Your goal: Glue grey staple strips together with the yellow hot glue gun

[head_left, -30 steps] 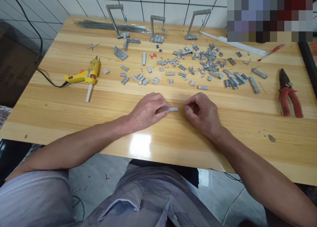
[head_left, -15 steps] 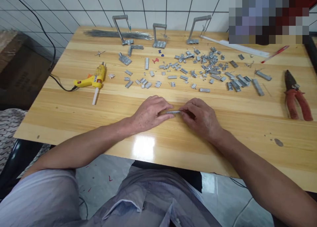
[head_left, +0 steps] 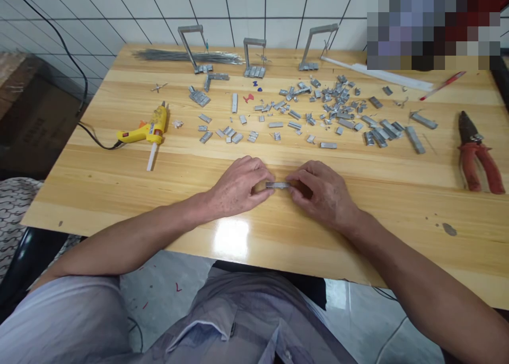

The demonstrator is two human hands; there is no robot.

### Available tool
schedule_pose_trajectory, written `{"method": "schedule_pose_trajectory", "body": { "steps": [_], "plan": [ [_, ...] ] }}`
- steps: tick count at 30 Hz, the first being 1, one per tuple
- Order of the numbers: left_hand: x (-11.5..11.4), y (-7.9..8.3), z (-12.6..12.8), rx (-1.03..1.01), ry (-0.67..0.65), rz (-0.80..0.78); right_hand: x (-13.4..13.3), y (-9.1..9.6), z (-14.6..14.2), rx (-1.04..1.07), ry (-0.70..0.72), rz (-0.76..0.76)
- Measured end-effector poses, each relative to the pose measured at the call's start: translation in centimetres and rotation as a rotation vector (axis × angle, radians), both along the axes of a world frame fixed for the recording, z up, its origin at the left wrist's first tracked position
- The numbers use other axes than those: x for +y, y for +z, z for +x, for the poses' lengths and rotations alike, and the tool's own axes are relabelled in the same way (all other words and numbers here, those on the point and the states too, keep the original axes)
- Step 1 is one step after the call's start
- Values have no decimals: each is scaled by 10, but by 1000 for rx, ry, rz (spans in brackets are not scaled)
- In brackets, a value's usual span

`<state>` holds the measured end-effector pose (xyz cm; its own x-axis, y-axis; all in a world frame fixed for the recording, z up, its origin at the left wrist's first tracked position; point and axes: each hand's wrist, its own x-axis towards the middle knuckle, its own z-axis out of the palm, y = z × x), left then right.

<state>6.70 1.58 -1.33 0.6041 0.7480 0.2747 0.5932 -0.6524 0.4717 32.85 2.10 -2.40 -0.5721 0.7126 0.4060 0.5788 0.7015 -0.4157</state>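
Observation:
A short grey strip of staples [head_left: 278, 185] lies between my two hands near the front middle of the wooden table [head_left: 119, 178]. My left hand [head_left: 238, 186] pinches its left end with curled fingers. My right hand [head_left: 323, 193] pinches its right end, fingers closed. Both wrists rest on the tabletop. Beyond the hands lie several loose grey staple strips [head_left: 318, 109], scattered across the middle and right of the table.
A yellow glue gun [head_left: 145, 132] with a black cord lies at left. Red-handled pliers [head_left: 477, 154] lie at right. Three grey metal frames [head_left: 250, 54] stand along the back edge beside a bundle of wires [head_left: 186, 56]. A white strip [head_left: 377, 75] and red pen [head_left: 439, 86] lie back right.
My right hand has moved left to the staple strip and closed on its right end; a second ago only my left hand touched it. The camera tilted up slightly.

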Motion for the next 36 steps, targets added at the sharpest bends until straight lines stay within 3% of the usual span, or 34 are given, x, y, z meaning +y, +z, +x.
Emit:
{"method": "schedule_pose_trajectory", "body": {
  "steps": [31,36],
  "plan": [
    [3,-3,0,22,41,14,1,-2,-6,26,-42,28],
    [0,-2,0,-62,48,46,0,0,-1,45,-40,7]
  ]
}}
